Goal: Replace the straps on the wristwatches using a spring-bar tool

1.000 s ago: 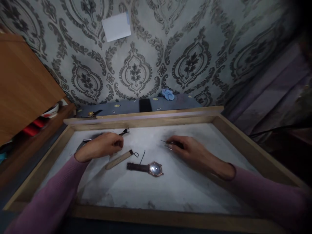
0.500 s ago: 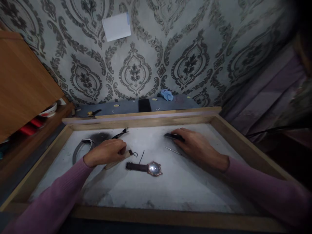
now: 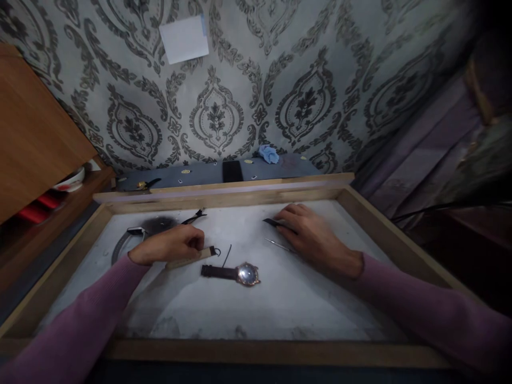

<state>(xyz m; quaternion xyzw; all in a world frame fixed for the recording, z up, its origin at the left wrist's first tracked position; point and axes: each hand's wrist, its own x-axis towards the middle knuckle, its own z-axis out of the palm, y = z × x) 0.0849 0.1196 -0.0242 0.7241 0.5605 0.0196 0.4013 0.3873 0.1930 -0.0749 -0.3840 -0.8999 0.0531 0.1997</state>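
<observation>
My left hand [image 3: 176, 244] is closed, its curled fingers against a beige-backed watch strap [image 3: 184, 259] with a dark end and a small loop. The exact hold is hidden beneath the fingers. On the right, my right hand [image 3: 306, 234] grips a flat black object [image 3: 273, 222] that pokes out past the fingertips; its kind cannot be made out. Just below that hand lies a thin metal tool [image 3: 277, 244]. Between the hands rests a watch [image 3: 247, 274] with a rose-gold case and a dark strap on one side. A thin dark rod [image 3: 227, 256] lies by that strap.
A wooden-rimmed tray [image 3: 224, 200] with a white base surrounds everything. Behind my left hand are a grey-strapped watch [image 3: 120, 246] and a black forked item [image 3: 194, 216]. Beyond the rim lie a black phone-like slab [image 3: 232, 171] and a crumpled blue cloth [image 3: 269, 154].
The view has shifted slightly, moving the scene left. The beige strap under my left hand has turned to a flatter angle. My right hand keeps its place with the black object.
</observation>
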